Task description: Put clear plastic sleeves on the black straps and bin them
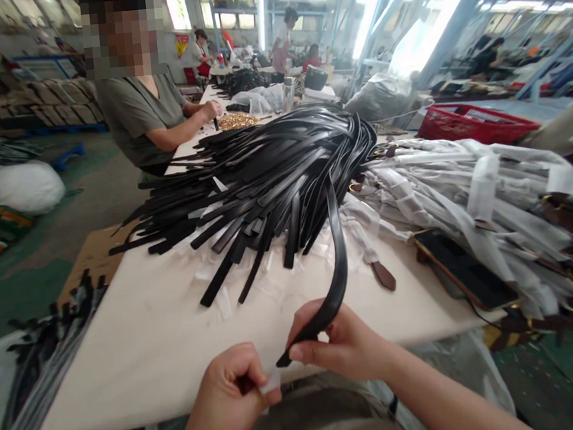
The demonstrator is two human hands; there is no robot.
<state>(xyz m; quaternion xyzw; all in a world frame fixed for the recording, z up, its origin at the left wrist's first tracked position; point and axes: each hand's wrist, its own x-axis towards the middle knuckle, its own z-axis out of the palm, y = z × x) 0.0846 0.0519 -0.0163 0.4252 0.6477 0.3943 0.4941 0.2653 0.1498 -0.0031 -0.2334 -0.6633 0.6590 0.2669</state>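
Near the front edge of the table, my right hand (338, 344) is closed around the end of a black leather strap (339, 257). The strap curves up from my fingers into a large pile of black straps (262, 170). Just left of the strap's end, my left hand (236, 387) pinches a small piece of white tissue-like paper (271, 381). The two hands are close together but apart. Beyond them, the loose strap ends fan out toward me and to the left, with scraps of white wrapping (215, 268) under them.
White-wrapped straps (425, 189) with brown tips and gold rings heap on the right. A phone (464, 266) lies before them, a red basket (474, 123) behind. A co-worker (150, 120) works at the table's left side. More straps (44, 377) hang at lower left.
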